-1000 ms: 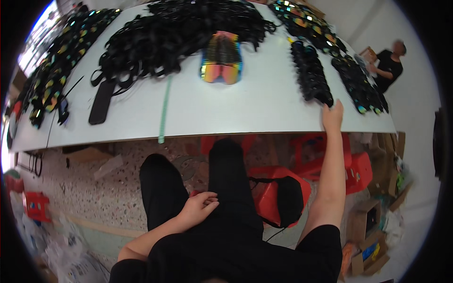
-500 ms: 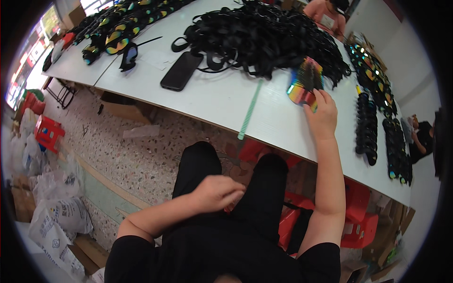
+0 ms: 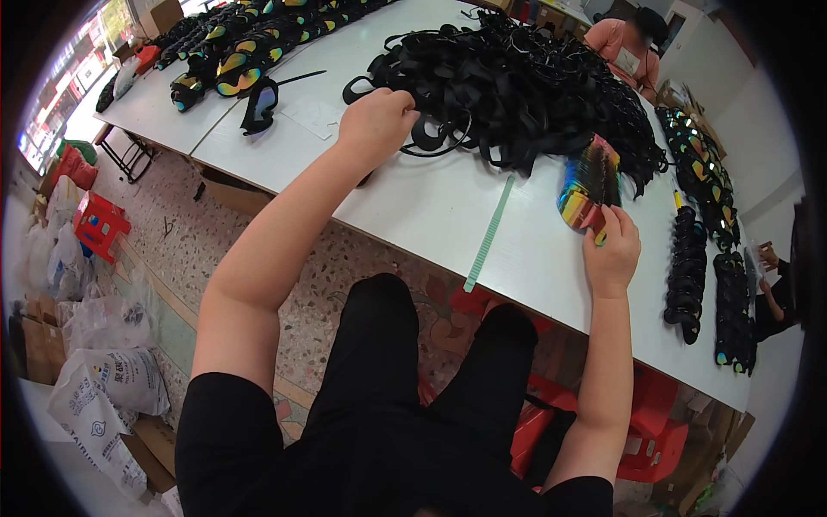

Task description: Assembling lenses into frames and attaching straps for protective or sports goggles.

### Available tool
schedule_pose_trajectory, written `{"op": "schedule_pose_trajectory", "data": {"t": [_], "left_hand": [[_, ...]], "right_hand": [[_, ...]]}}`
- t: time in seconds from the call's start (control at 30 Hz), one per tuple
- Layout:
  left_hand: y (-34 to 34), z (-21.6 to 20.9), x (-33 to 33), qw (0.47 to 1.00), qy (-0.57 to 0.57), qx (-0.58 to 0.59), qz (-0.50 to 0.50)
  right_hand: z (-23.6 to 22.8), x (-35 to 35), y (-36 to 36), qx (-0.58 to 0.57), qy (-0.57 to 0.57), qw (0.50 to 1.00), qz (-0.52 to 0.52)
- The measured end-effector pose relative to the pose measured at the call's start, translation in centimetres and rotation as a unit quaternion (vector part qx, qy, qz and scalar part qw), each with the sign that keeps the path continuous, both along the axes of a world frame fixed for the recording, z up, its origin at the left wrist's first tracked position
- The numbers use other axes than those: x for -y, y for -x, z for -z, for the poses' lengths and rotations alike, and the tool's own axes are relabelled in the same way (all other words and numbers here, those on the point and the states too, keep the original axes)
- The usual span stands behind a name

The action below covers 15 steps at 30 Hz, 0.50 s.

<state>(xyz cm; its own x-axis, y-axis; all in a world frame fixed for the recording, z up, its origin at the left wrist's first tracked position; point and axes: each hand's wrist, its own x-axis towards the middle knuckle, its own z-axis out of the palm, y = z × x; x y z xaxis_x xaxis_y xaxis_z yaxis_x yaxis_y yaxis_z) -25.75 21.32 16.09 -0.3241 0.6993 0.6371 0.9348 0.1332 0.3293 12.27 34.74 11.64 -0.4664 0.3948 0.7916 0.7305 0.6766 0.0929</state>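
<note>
Relative to the view half a second ago, the left hand (image 3: 375,129) is no longer resting over the lap; it is now reaching across the white table (image 3: 413,228), hovering at the left edge of the black strap pile (image 3: 508,86) and covering most of the dark phone (image 3: 365,180). Its fingers are curling inward; cannot tell whether they are pinching a strap. The right hand (image 3: 613,258) is remaining at the stack of mirrored lenses (image 3: 579,185), thumb and fingers pinching its near end. The stack is lying on the table, just beside the pile's near right edge, right of the green strip (image 3: 489,233).
</note>
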Motion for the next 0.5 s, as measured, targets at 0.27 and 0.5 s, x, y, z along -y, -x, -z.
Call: {"op": "schedule_pose_trajectory", "data": {"t": [0.27,0.5], "left_hand": [[1.6,-0.6,-5.8,0.965,0.180,0.179,-0.068],[-3.7,-3.7,-1.2,0.936,-0.176,0.291,0.089]], "right_hand": [[0.0,-0.3,0.1,-0.043,0.047,0.997,-0.045],[-0.8,1.1,-0.8,-0.072,0.027,0.995,-0.060]]}}
